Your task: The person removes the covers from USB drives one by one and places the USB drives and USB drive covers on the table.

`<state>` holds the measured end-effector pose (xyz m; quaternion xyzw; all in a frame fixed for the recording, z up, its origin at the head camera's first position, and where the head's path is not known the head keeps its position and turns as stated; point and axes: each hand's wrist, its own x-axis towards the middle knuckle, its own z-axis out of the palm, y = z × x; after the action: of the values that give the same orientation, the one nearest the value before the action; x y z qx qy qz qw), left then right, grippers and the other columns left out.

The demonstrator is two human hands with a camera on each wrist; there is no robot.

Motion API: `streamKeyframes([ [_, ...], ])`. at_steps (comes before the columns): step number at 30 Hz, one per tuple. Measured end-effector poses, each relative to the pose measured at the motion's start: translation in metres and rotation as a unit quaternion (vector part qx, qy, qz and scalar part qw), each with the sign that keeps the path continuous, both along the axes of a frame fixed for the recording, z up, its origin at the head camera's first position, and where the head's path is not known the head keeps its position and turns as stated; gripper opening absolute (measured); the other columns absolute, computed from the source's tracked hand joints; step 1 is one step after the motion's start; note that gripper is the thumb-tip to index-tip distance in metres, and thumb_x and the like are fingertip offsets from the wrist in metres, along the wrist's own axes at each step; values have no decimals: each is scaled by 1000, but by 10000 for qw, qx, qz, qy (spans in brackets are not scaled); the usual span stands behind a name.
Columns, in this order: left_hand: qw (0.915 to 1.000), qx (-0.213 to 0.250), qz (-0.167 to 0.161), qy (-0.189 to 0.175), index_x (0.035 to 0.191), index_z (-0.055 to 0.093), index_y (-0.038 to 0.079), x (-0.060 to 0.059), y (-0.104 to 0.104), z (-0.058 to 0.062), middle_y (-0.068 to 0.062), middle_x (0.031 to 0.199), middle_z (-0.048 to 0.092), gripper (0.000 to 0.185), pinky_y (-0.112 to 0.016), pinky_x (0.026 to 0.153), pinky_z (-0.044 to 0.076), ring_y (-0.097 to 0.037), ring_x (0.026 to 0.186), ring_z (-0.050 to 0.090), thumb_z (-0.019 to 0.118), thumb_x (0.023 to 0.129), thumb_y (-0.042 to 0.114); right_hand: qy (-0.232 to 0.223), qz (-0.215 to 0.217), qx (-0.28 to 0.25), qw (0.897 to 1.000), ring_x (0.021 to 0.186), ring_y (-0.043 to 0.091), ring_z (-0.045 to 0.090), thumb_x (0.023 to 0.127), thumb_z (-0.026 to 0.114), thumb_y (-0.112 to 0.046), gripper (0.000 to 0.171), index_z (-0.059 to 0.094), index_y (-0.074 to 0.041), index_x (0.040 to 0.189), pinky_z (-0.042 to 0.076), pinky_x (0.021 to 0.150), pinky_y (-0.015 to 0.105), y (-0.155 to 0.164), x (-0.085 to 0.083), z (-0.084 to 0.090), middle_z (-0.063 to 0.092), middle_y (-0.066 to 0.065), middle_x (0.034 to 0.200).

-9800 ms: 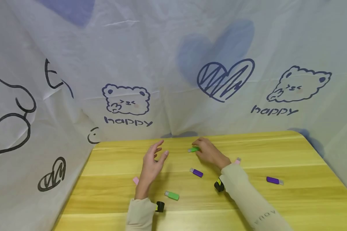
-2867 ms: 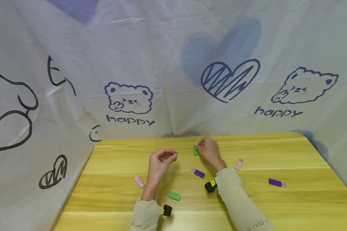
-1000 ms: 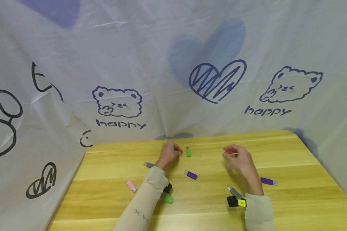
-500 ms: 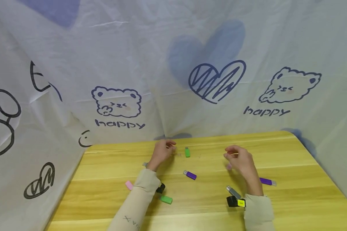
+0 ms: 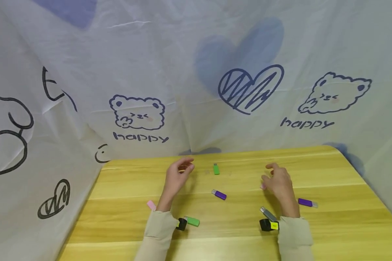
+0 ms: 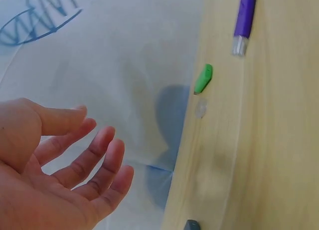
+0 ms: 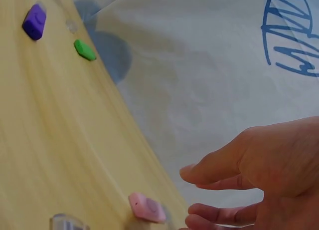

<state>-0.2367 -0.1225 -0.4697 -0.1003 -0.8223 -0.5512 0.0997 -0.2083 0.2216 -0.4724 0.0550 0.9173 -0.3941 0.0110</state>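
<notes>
My left hand (image 5: 176, 177) hovers above the back left of the table, fingers loosely bent and holding nothing. My right hand (image 5: 278, 183) is raised at the right, also with nothing in it, over a pink USB flash drive (image 7: 147, 208) that it mostly hides in the head view. Between the hands, a green flash drive (image 5: 216, 169) lies with its metal plug pointing to the back. Beside it are two small clear pieces, seemingly caps: one clear piece (image 5: 207, 172) to its left, another clear piece (image 5: 230, 174) to its right. A purple flash drive (image 5: 219, 194) lies nearer.
Another green drive (image 5: 192, 221) lies by the left wrist camera, a pink drive (image 5: 151, 205) left of that forearm. A grey drive (image 5: 268, 214) and a purple drive (image 5: 307, 202) flank the right wrist. Another grey drive (image 6: 192, 224) shows in the left wrist view. Cloth hangs behind.
Earlier my right hand was at the back green drive and my left pinched a small piece. The left set that piece down beside the drive, then drew back left. The right hand moved right.
</notes>
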Motion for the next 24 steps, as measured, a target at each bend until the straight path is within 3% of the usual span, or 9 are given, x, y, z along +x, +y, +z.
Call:
streamKeyframes([
  [6, 9979, 601, 248, -52, 120, 72, -1, 17, -10, -3, -19, 109, 72, 23, -31, 86, 58, -35, 103, 69, 70, 97, 2, -296, 48, 9, 9995, 111, 48, 55, 94, 55, -12, 51, 48, 10, 140, 50, 89, 59, -2, 1, -8, 53, 38, 127],
  [11, 9956, 928, 35, 105, 123, 69, -6, 22, -12, -6, -26, 112, 70, 26, -24, 84, 57, -42, 105, 67, 69, 97, 0, -386, 10, 122, 9992, 115, 50, 51, 95, 58, -15, 52, 47, 11, 140, 48, 92, 61, -2, 2, -8, 50, 38, 127],
  [20, 9964, 846, -80, 54, 123, 71, 0, 26, -9, -9, -19, 111, 71, 25, -25, 85, 58, -37, 104, 69, 68, 99, 4, -451, 16, 414, 9981, 99, 42, 57, 90, 66, -11, 55, 51, 18, 134, 53, 83, 53, -1, -1, -12, 58, 37, 121],
  [24, 9966, 811, -117, -11, 122, 72, 1, 28, -8, -7, -17, 111, 72, 24, -22, 84, 56, -35, 104, 69, 68, 99, 4, -508, -29, 494, 9975, 100, 43, 60, 90, 65, -6, 51, 52, 17, 133, 54, 83, 52, -3, -3, -14, 62, 35, 117],
])
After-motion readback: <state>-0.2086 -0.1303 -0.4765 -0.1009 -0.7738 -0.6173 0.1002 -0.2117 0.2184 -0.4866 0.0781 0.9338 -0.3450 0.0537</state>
